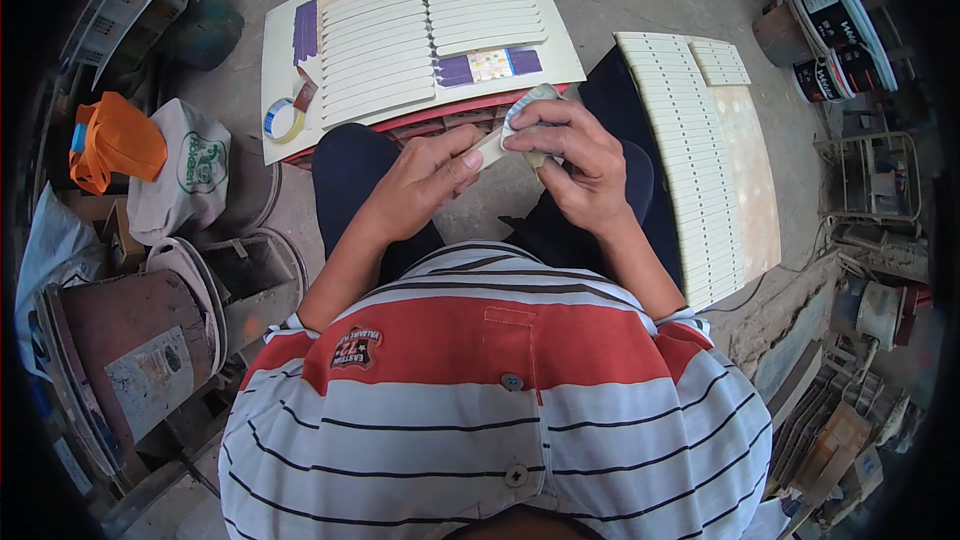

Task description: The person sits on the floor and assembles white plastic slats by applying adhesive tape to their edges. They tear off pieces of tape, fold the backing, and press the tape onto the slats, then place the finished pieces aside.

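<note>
In front of my chest, above my lap, both hands meet at a short cream strip (491, 151). My left hand (425, 178) pinches its near end between thumb and fingers. My right hand (580, 155) is closed around a pale, curled sheet with bluish marks (531, 103), which wraps over the strip's other end. Its exact kind I cannot make out. Just beyond, a large cream board (355, 112) carries rows of slim cream strips (375, 50) and a few purple pieces (305, 32). A roll of tape (284, 120) and a brownish scrap (305, 92) lie at its near left corner.
A red crate (440, 124) supports the board. Right of my knee leans a second board with a column of cream strips (675, 140). Orange (125, 140) and white (185, 175) bags and buckets (140, 360) crowd the left; paint buckets (838, 20) stand far right.
</note>
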`<state>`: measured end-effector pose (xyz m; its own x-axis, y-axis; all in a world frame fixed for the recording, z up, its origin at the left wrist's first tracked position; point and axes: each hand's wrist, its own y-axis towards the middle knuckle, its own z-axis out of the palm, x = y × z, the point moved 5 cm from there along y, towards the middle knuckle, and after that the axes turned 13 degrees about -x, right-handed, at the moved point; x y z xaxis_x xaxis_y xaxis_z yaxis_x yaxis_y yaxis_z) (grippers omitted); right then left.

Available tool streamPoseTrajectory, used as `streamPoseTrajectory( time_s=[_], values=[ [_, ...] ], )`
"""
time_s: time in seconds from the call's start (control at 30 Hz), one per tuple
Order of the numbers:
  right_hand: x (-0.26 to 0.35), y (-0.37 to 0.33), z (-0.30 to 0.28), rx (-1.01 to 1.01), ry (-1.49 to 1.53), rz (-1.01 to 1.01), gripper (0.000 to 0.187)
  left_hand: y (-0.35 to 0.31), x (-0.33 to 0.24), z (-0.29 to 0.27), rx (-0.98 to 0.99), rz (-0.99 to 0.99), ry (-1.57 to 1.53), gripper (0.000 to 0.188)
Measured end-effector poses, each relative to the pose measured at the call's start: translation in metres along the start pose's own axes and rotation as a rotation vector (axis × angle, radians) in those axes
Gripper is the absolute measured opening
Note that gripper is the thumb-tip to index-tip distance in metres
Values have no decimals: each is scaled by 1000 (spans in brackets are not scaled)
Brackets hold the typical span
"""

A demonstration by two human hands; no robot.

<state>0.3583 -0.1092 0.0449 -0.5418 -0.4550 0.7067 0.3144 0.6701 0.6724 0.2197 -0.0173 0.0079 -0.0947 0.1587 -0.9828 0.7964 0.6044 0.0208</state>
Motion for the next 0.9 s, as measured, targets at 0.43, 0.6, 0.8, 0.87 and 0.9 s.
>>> streamPoseTrajectory(
  time_s=[0.43, 0.6, 0.8, 0.87, 0.9],
  values=[
    [-20, -5, -1, -68, 30, 116, 32, -4, -8, 0, 50, -29, -49, 44],
    [-18, -5, 1, -61, 10, 105, 33, 1, 3, 2, 24, -52, 8, 43],
    [-16, -11, 4, -105, -176, -44, 35, 4, 16, 1, -75, -154, 122, 37],
    [-12, -11, 10, -53, -250, -151, 36, 6, 15, 0, -97, -151, 172, 36],
    [-15, -15, 10, -57, -258, -167, 35, 6, 14, -1, -105, -132, 196, 36]
  ],
)
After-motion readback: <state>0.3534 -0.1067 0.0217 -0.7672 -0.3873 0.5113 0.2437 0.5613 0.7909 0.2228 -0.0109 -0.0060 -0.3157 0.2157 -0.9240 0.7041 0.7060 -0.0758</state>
